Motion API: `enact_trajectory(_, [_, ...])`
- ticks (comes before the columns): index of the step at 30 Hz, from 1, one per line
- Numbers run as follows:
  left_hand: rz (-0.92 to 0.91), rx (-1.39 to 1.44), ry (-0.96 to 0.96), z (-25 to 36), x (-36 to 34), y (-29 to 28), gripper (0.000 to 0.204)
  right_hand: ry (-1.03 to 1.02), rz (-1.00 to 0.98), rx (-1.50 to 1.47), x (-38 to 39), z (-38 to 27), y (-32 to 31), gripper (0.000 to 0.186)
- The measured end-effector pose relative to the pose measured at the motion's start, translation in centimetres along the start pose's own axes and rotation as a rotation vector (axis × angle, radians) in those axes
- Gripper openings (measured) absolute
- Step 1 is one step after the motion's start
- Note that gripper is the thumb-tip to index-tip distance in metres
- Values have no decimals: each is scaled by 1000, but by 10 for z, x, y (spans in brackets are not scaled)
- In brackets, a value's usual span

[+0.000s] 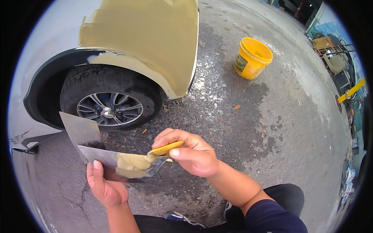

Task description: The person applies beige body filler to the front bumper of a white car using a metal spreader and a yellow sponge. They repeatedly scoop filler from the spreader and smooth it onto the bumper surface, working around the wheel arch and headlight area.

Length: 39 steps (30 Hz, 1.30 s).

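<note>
My left hand (107, 182) grips two overlapping flat, greyish plates (75, 128), the lower one bearing a mound of beige putty (132, 165) toward its right. With my right hand (194, 155) I hold a small yellow spreader (167, 147) between thumb and fingers, its edge in the putty on the plate. Just beyond stands a white car's rear or front corner, its panel (140, 27) coated in beige filler around the wheel arch, above a black tire (77, 83) with a silver alloy rim.
A yellow bucket (253, 62) stands on the wet, stained pavement (295, 136) right of the car. Along the right edge are piled clutter (333, 62), a yellow bar (351, 89) and a wall. My legs and shoes (180, 217) are at the bottom.
</note>
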<state>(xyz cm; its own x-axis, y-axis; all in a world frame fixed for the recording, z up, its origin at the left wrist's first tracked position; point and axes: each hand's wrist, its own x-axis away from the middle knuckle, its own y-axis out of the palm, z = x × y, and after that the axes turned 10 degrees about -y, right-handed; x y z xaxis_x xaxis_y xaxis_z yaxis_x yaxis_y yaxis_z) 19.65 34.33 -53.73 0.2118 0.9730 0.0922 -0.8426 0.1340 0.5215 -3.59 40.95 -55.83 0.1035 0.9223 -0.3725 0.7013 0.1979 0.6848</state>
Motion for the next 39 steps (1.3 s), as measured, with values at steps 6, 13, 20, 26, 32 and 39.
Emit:
enact_trajectory(6, [166, 32, 108, 17, 9, -18, 33, 87, 129, 322, -2, 34, -67, 28])
enact_trajectory(13, [153, 28, 98, 37, 28, -35, 36, -67, 1110, 468, -42, 63, -176, 23])
enact_trajectory(20, [264, -28, 160, 46, 42, -36, 37, -132, 1111, 723, -72, 61, -176, 22])
enact_trajectory(26, [231, -89, 156, 43, 46, -26, 37, -106, 1093, 720, -78, 64, -173, 29])
enact_trajectory(32, [226, -91, 154, 37, 44, -18, 36, -237, 986, -122, -58, 69, -190, 29])
enact_trajectory(39, [163, -109, 154, 37, 45, -17, 32, -201, 1135, 462, -66, 75, -186, 25])
